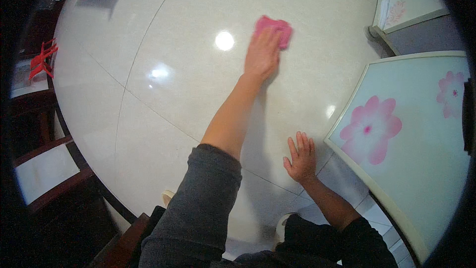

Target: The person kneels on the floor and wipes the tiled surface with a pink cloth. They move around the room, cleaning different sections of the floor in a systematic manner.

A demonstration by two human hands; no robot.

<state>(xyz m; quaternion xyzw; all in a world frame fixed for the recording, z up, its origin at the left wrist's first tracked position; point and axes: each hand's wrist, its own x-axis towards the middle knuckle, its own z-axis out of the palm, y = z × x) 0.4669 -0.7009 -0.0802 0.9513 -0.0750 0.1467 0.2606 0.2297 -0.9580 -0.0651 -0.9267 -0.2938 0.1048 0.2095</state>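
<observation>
Under the fingers of my left hand, a pink cloth lies pressed on the glossy cream tile floor. The cloth is bunched, and part of it is hidden beneath the hand. My left arm reaches far forward, its dark grey sleeve ending near the elbow. My right hand holds nothing. It is palm down with the thumb out to the side, low over the floor near the corner of a pale cabinet panel. Whether the right palm touches the tiles, I cannot tell.
Pink flowers decorate the cabinet panel on the right, and another white cabinet stands beyond it. Dark wooden furniture lines the left side, with a small red chair-shaped object farther up. Light-coloured shoes show below me.
</observation>
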